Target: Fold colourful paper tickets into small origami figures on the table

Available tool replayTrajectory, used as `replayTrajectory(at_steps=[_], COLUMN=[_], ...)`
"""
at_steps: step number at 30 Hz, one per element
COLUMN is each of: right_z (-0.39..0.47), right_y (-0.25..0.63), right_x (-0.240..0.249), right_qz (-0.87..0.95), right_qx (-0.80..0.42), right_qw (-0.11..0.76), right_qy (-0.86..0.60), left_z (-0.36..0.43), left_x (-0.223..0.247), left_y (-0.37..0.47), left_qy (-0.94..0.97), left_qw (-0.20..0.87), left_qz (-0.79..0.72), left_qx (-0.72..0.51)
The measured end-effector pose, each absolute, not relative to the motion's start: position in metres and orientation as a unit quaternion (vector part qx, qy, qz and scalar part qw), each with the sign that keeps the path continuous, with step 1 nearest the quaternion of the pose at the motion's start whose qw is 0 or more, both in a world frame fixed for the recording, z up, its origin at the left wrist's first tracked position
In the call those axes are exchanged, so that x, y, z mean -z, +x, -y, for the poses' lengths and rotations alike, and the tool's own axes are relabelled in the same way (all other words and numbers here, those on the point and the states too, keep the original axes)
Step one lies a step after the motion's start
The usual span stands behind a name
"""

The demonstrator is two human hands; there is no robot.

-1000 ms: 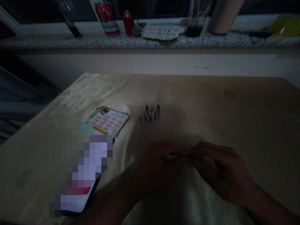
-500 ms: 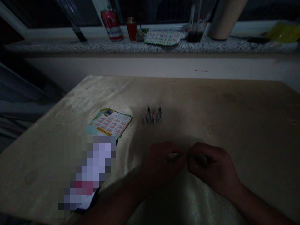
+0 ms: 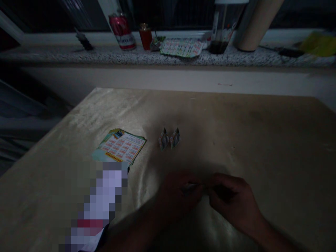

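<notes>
My left hand [image 3: 178,197] is closed around a small piece of folded paper [image 3: 189,187], with only a pale edge of it showing between thumb and fingers. Close beside it on the right, my right hand [image 3: 233,197] is pinched, its fingertips meeting the end of that paper. Both hands are low over the table and deep in shadow. Beyond them stand two small folded paper pieces [image 3: 175,139], pointed at the top and side by side. A stack of printed calendar cards [image 3: 124,145] lies to their left.
A pixelated bright object, apparently a phone [image 3: 106,196], lies left of my left arm. On the granite windowsill [image 3: 105,57] stand a red can [image 3: 123,33], a small red bottle [image 3: 145,36], a crumpled printed wrapper [image 3: 181,47], a clear cup [image 3: 219,35] and a tan cylinder [image 3: 258,26].
The view has tilted up slightly, so the table things sit lower in it. My right fingers have shifted slightly at the paper's end; both hands stay together.
</notes>
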State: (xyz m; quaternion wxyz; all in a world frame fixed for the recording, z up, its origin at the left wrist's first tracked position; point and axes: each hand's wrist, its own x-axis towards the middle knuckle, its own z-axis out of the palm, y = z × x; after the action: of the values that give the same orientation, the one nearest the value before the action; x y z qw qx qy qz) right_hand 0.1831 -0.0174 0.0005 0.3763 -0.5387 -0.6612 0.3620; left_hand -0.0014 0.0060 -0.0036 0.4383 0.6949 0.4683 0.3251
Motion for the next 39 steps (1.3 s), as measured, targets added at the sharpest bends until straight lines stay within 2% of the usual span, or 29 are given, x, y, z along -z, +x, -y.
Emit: replayTrajectory(at_steps=[11, 25, 39], right_z=[0.015, 0.01, 0.009], right_y=[0.185, 0.189, 0.192], right_x=[-0.001, 0.003, 0.003], right_qz=[0.657, 0.674, 0.689], right_qx=[-0.388, -0.356, -0.361], right_qw=[0.359, 0.338, 0.347], right_qy=[-0.537, -0.552, -0.525], left_z=[-0.009, -0.01, -0.014], left_x=[0.001, -0.001, -0.004], left_y=[-0.004, -0.001, 0.001], left_qy=[0.684, 0.671, 0.602], left_qw=[0.465, 0.45, 0.529], left_qz=[-0.491, -0.505, -0.518], left_qx=[-0.274, -0.305, -0.299])
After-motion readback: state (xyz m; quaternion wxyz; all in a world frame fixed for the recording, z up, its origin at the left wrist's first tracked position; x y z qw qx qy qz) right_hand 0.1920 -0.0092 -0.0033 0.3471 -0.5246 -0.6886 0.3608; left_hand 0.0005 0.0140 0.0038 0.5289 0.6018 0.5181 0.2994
